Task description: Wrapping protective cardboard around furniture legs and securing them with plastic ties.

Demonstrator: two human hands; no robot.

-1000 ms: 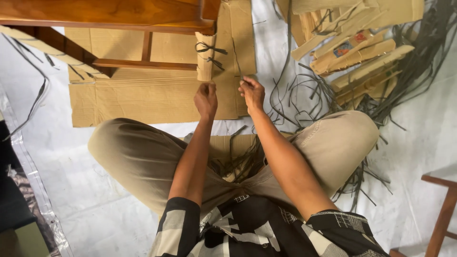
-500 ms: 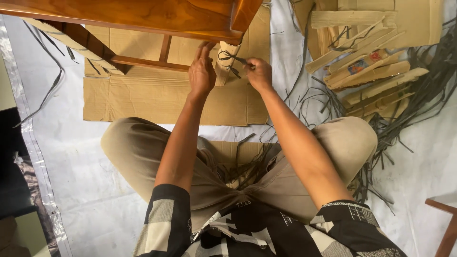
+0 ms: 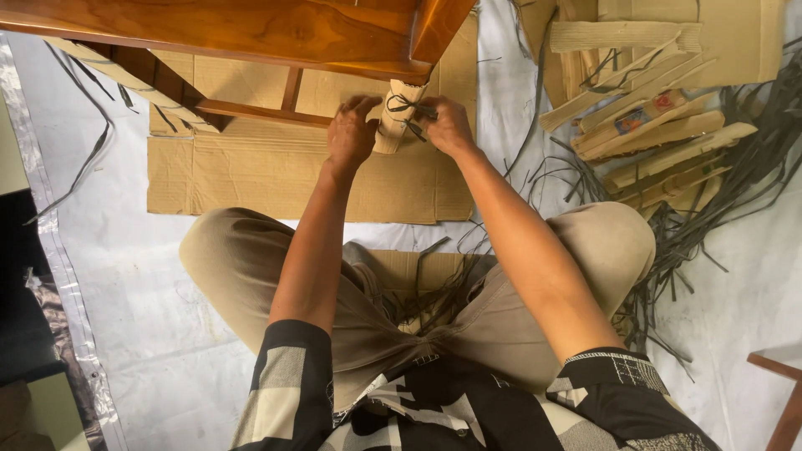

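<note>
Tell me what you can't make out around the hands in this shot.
Head view only:
- Table leg: cardboard wrap covers it.
- Left hand fingertips: hidden behind the wrap.
- Dark strap knot: too small, partly under the right hand.
- Wooden table: cut off by the top edge.

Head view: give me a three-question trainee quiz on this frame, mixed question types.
1. True or false: both hands are on the cardboard-wrapped wooden table leg.
2. Which hand pinches the thin dark strap tied around that wrap? A) left hand B) right hand C) neither
3. Fill in: the flat brown cardboard sheet lies on the ______ floor covering.

Key
1. True: the left hand grips the wrap's left side, the right hand its right side.
2. B: the right hand's fingers meet the strap; the left only steadies the cardboard.
3. White: a pale plastic sheet spreads under the cardboard and the seated person.
</note>
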